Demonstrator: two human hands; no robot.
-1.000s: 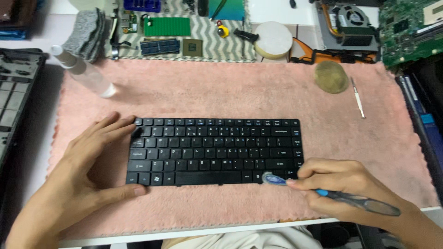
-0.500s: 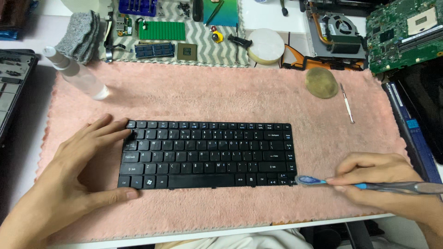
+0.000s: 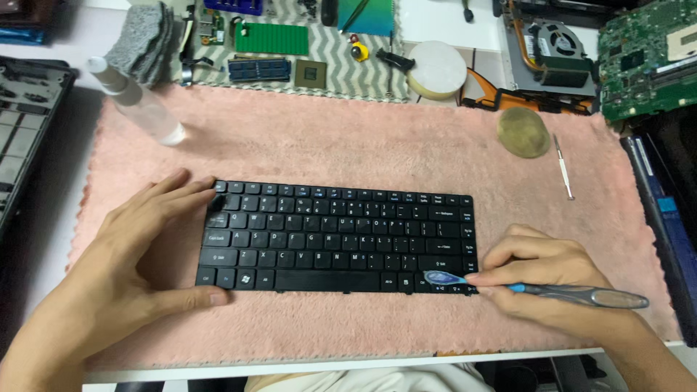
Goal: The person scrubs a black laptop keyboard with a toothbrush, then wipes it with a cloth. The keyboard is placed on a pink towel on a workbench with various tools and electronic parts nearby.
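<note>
Black laptop keyboard (image 3: 337, 238), removed from its machine, is laid flat on a pink fleece mat (image 3: 377, 145) near the front edge of the desk, so that it is cushioned and kept from sliding. It is braced at its left end by the left hand (image 3: 138, 254), which is spread open: the fingers are pressed on the upper left corner keys and the thumb is set against the lower left corner. A toothbrush (image 3: 537, 289) with a blue and grey handle is pinched between the thumb and fingers of the right hand (image 3: 552, 279), and its bristle head is laid on the keys at the lower right corner, by the arrow keys. Beyond the keyboard, well apart from it, a clear spray bottle (image 3: 138, 101) lies tilted at the mat's upper left, and a round tan pad (image 3: 523, 132) and a thin metal pick (image 3: 563, 167) lie at the upper right. Behind the mat are a grey folded cloth (image 3: 145, 40), memory modules (image 3: 260, 69), a processor chip (image 3: 311, 73), a white round container (image 3: 437, 69), a cooling fan assembly (image 3: 548, 43) and a green motherboard (image 3: 646, 51). Nothing on the mat is seen to obstruct either hand.
</note>
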